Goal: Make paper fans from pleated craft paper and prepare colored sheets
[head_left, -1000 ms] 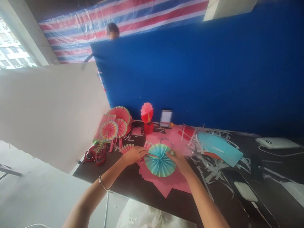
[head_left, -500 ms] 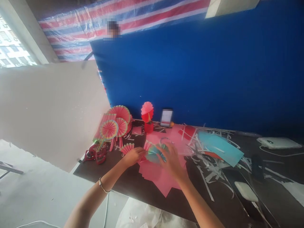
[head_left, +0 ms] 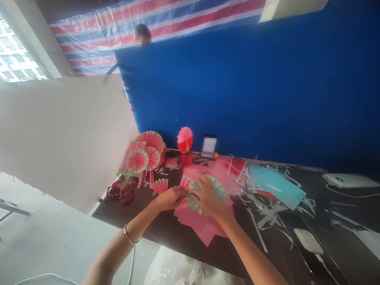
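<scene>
A round pale green and blue pleated paper fan (head_left: pixel 221 190) sits over the pink sheets (head_left: pixel 204 226) near the front of the dark surface (head_left: pixel 142 220), partly covered by the hands. The left hand (head_left: pixel 173 197), with a bracelet (head_left: pixel 130 234) on its wrist, has its fingers closed on the fan's left edge. The right hand (head_left: pixel 208 198) lies across the fan's face with fingers bent towards the left one; the area is blurred, so I cannot tell whether it grips. Just beyond the left hand is a small pink half-opened fan (head_left: pixel 160 186). Further left, several round pink fans (head_left: pixel 136 161) stand in a cluster behind a red tangled bundle (head_left: pixel 120 193). Behind the pink sheets, another pink fan (head_left: pixel 185 137) rises from a red pot (head_left: pixel 187 159). To the right, a light blue sheet (head_left: pixel 276 187) lies among white paper strips (head_left: pixel 268 213), and a white device (head_left: pixel 346 180) rests near the tall blue board (head_left: pixel 237 91) at the back. Above that board shows a person's head (head_left: pixel 143 35).
</scene>
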`<state>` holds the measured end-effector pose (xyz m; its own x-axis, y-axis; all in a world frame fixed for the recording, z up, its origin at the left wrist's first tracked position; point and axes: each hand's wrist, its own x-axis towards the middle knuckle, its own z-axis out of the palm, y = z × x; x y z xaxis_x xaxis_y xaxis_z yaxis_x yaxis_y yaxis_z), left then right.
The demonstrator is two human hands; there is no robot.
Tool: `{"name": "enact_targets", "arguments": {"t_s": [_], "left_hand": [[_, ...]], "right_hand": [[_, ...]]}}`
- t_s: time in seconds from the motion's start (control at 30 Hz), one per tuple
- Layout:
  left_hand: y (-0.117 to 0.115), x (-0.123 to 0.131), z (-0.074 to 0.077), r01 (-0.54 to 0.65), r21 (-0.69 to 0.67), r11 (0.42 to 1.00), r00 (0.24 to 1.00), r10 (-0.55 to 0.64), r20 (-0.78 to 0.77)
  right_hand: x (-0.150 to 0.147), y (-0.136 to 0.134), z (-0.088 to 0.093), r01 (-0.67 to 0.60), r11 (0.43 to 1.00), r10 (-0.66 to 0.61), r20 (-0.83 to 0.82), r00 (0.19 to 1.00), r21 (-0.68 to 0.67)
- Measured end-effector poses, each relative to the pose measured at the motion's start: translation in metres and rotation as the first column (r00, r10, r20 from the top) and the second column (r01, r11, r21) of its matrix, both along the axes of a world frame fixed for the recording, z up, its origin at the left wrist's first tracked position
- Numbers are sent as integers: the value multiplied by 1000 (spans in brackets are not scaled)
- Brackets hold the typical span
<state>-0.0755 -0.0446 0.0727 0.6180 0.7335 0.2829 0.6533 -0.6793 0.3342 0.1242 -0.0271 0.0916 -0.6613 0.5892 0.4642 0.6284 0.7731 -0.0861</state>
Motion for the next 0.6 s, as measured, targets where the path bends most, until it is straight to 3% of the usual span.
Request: {"name": "enact_targets", "arguments": {"t_s": [0.1,0.23,0.4,0.6], "left_hand": [[1,0,2,-39,-40,998,999,38,-6],[3,-4,0,-95,-24,995,986,91,-138],[-1,-7,-4,-78,0,997,982,77,-172],[-3,-9,-4,-62,20,998,985,64,-161]], "right_hand": [[0,4,0,-38,999,37,36,999,29],[-1,9,-7,-56,998,54,59,997,37],[-3,11,-15,-70,996,67,63,996,52],[-7,5,-15,-88,986,62,179,982,140]]}}
